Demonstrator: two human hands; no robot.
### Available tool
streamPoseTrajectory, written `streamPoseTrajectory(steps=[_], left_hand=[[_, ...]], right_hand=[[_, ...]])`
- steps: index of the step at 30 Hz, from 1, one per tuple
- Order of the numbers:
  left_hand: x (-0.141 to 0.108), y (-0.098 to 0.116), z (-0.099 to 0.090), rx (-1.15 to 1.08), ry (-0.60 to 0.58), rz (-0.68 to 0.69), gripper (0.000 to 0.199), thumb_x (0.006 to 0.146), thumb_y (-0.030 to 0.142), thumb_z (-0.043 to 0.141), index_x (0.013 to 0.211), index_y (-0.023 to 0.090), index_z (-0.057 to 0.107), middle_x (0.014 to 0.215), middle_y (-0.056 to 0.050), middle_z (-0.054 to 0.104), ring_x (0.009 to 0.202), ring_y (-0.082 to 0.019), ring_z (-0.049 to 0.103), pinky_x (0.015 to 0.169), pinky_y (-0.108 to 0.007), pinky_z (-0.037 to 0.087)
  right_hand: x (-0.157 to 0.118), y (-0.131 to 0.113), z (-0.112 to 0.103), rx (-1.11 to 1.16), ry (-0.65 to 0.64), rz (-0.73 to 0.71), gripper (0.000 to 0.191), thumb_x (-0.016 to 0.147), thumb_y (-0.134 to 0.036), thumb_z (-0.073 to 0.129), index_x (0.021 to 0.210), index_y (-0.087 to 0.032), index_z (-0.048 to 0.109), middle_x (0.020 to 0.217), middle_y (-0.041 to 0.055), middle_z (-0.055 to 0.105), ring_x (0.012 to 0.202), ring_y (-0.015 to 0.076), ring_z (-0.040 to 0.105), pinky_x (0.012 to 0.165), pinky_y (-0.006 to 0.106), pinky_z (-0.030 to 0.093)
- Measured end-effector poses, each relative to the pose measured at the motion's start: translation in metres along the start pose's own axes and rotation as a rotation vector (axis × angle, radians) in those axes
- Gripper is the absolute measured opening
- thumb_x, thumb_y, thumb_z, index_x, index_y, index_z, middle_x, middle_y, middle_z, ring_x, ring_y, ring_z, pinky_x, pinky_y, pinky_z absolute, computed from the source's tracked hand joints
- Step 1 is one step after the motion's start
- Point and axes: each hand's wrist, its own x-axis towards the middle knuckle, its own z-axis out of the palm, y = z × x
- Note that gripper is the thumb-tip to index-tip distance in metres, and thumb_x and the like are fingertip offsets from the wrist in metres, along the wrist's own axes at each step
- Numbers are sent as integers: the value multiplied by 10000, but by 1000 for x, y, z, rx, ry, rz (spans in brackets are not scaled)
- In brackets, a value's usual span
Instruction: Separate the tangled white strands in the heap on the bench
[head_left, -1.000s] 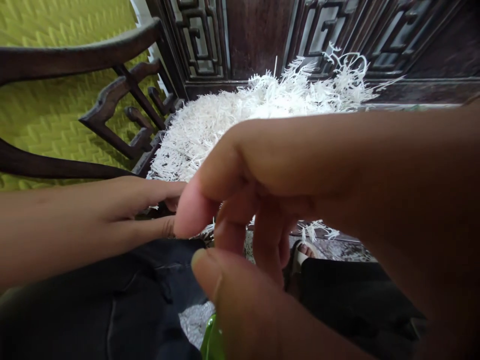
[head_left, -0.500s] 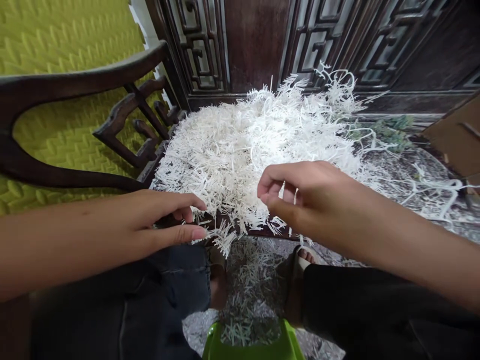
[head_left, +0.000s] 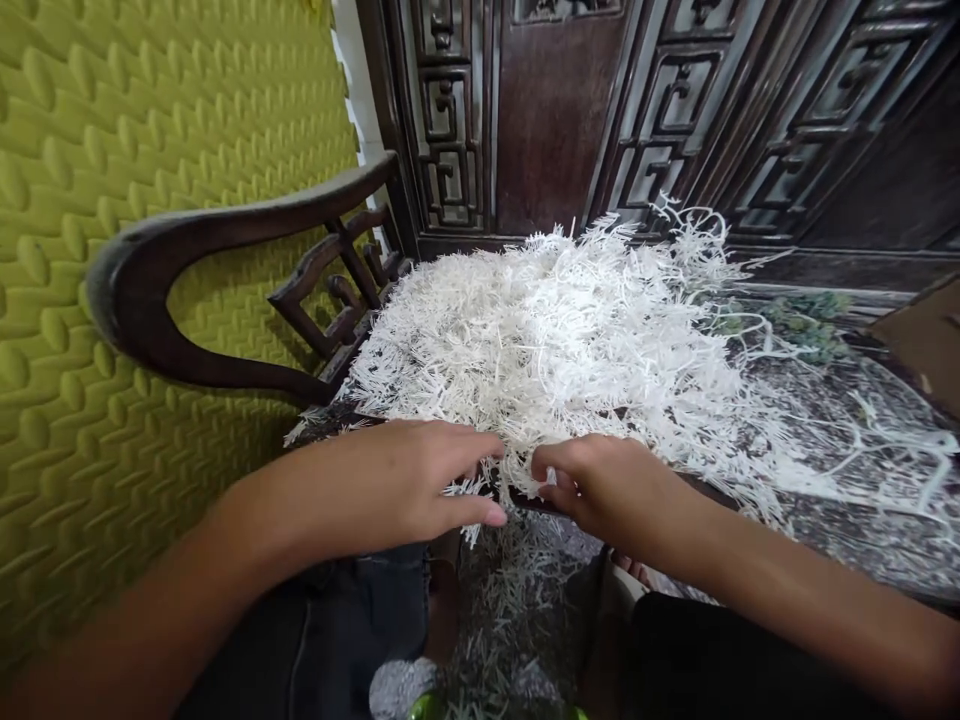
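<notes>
A broad heap of white, feathery plastic sprigs covers the dark wooden bench seat. My left hand is at the heap's front edge, thumb and fingers apart, with white sprigs behind and between them; nothing is gripped in it. Just to its right, my right hand has its fingers curled toward the thumb at the same edge. A small white bit shows between those fingers, too small to make out. The two hands face each other with a narrow gap of sprigs between them.
A carved dark armrest stands at the left before a yellow-green textured wall. Carved wooden panels rise behind the heap. A cardboard box is at the right edge. White scraps lie on the floor between the legs.
The view has tilted up and shifted left. Both hands have come closer together at the front edge of the heap, the left one moving right.
</notes>
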Motion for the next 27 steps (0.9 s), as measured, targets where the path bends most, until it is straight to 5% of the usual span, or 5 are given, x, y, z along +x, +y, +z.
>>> streamPoseTrajectory(steps=[7,14,18,27], left_hand=[[34,1,10,73,34,153,364,825,419,635,1115,214,559,1107,-51,559,978,-193,536,761,-275,405],[49,-3,6,-82,64,236,201,821,346,638,946,195,591,944,-27,617,862,-166,540,693,-262,374],[52,0,7,-126,142,239,130,850,296,566,858,171,600,835,-32,605,785,-151,543,687,-273,383],[55,12,-6,-819,272,112,135,810,228,612,883,151,528,840,-33,645,769,-138,640,734,-277,500]], right_hand=[[-5,-7,-6,159,50,-41,161,914,-236,435,834,-195,568,708,30,611,611,150,530,550,286,332],[-8,4,-11,686,-88,73,291,971,-406,372,860,-204,551,774,24,637,662,146,564,566,268,400],[-9,6,-17,873,-43,110,297,949,-466,418,922,-202,550,742,19,606,654,149,555,575,272,414],[-22,-5,-42,945,36,231,540,916,-324,498,1433,-278,349,758,-4,567,649,129,492,603,265,399]])
